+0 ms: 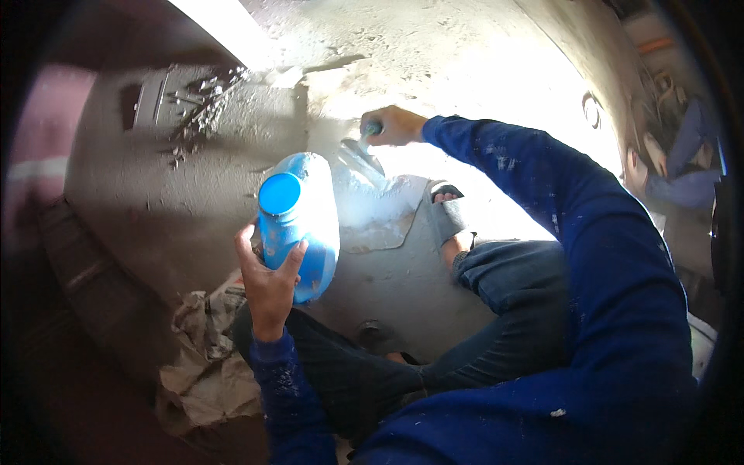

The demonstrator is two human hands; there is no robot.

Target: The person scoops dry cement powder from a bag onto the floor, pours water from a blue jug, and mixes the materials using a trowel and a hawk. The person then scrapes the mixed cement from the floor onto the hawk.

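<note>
My left hand (270, 288) grips a blue plastic jug (318, 232) from its near-left side, fingers and thumb spread around it. The jug is tilted, with its round blue cap (280, 194) facing up toward me. Farther off, my right hand (399, 126) is closed around the dark green handle of a trowel (362, 161). Its metal blade points down, low over a pale, powdery wet-looking patch (376, 213) on the floor. Whether the blade touches the floor I cannot tell. Glare washes out the area beside the right hand.
Crumpled brown paper (217, 387) lies by my left leg. Loose grey crumbs (205, 108) are scattered at the far left. My sandalled foot (448, 217) stands beside the pale patch. At the right edge are another person's legs in blue (690, 147). Bright light falls across the far floor.
</note>
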